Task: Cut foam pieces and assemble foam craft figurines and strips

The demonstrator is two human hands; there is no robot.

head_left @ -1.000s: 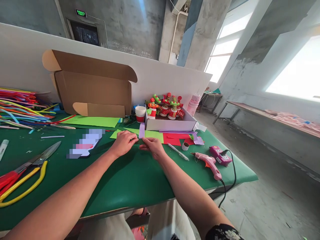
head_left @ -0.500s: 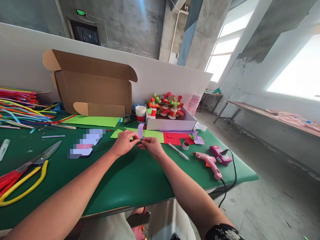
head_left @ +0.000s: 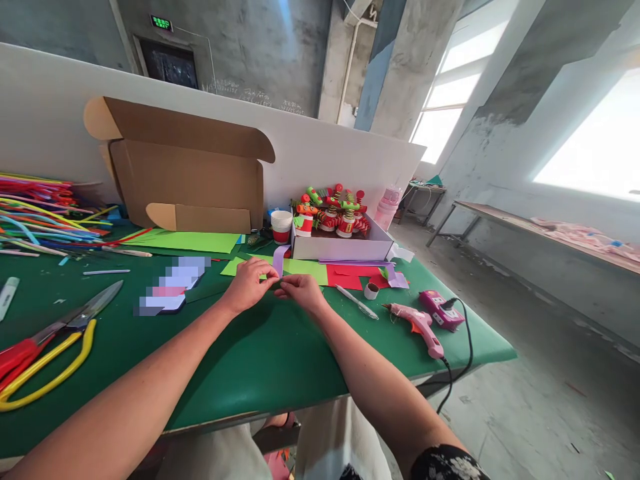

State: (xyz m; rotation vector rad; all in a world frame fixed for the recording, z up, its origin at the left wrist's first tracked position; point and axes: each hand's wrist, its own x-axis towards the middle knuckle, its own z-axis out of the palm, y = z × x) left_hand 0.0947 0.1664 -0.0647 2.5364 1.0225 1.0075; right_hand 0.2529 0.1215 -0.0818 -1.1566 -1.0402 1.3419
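My left hand (head_left: 251,283) and my right hand (head_left: 304,293) meet above the middle of the green table, fingertips pinched almost together. Between them is a narrow purple paper strip (head_left: 279,260); its lower end is in the fingers and its upper part rises and curls over. The fingertips hide just how the end is folded or rolled. Behind the hands lie light green paper (head_left: 305,268) and red paper (head_left: 345,277). To the right of my right hand are a white pen (head_left: 357,302) and a small paper roll with a dark inside (head_left: 371,291).
A white box (head_left: 340,250) holds several red and green paper figures, beside stacked paper cups (head_left: 281,227). At right lie a pink glue gun (head_left: 417,325) and a corded purple power block (head_left: 442,311). Large scissors (head_left: 75,327), a phone (head_left: 175,287) and pipe cleaners (head_left: 45,217) occupy the left.
The strip's upper part has tilted slightly left and curls over more. Both hands have barely moved and keep their pinch.
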